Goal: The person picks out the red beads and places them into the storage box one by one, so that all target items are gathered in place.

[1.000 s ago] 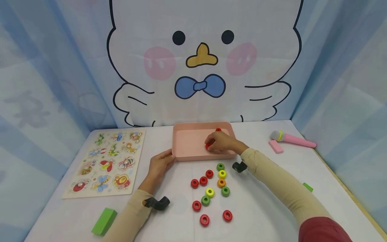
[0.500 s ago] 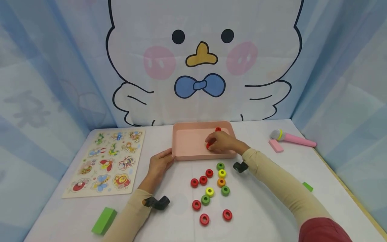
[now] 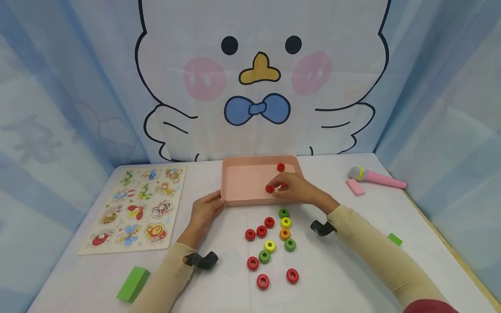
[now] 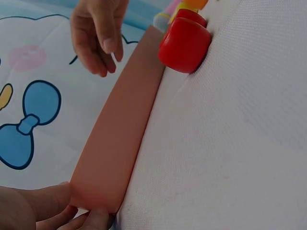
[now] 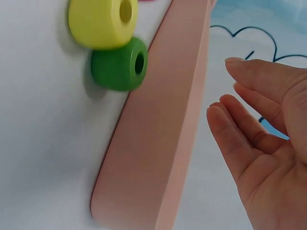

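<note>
From my feed the pink tray [image 3: 242,182] is the anchor for everything, sitting toward the back of the white table [image 3: 344,261]. The puzzle board [image 3: 135,208] lies well to the tray's left, and the pink microphone [image 3: 375,177] with a pink block [image 3: 355,187] sit off to its right.

My right hand [image 3: 297,189] hangs over the tray's near right corner with the fingers loose and spread, palm empty in the right wrist view [image 5: 266,158], so it's holding nothing. A red ring [image 3: 269,188] lies inside the tray just beside the fingertips; can't tell if they touch it. Another red ring [image 3: 280,167] sits near the tray's back wall. The forearm runs in from the lower right, angled across the table.

My left hand [image 3: 205,211] is at the tray's near left corner, thumb and fingers pinching the rim [image 4: 91,201], narrow grip. That arm comes up from the bottom edge.

In front of the tray there's a loose cluster of rings [image 3: 274,243]: red, green, yellow, orange. A green block [image 3: 133,284] sits well forward and left of the tray.
</note>
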Available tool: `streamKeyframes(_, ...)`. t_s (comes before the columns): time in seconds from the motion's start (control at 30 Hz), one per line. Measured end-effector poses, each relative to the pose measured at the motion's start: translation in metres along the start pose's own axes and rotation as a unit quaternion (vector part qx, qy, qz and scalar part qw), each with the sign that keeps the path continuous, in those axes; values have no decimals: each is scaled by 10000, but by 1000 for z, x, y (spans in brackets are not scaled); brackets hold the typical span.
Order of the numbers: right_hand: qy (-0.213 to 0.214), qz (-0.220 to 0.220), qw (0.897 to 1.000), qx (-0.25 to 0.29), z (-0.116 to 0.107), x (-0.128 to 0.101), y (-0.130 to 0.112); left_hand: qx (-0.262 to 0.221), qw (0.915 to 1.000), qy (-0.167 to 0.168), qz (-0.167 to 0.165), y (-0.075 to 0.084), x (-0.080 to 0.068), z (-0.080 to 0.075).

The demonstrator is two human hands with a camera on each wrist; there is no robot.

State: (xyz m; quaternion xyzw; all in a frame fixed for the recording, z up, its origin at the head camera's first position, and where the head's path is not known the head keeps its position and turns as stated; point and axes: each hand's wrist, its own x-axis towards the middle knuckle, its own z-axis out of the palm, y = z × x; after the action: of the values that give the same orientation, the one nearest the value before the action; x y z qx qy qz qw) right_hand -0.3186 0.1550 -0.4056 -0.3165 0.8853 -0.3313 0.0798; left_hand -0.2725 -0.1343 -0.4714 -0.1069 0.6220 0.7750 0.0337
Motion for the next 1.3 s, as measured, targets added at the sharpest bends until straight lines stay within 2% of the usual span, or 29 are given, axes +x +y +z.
streamKeyframes(0.17,-63,-302,9995,98,6,-22,-15,2,10000,44,27,1,1,1)
streamKeyframes(0.3,-424,-313,9985,150,17,-33,-18,77,10000,39,-23,-1,1,1)
streamKeyframes(0.47,-993,-225,9944,276,33,-35,-16,33,10000,46,-31,-2,1,0)
streamKeyframes(0.6,-1171,-178,9930,54,41,-35,-13,34,10000,60,-60,-2,1,0)
streamKeyframes(0.97,-1153,-461,9905,-584,47,-31,-12,-24,10000,3,37,0,1,0)
streamKeyframes(1.17,-1089,-116,9931,-411,39,-29,-15,-2,9998,-2,180,0,-2,0)
streamKeyframes(1.3,-855,-187,9955,-357,28,-23,-19,-16,9999,-13,127,0,-2,0)
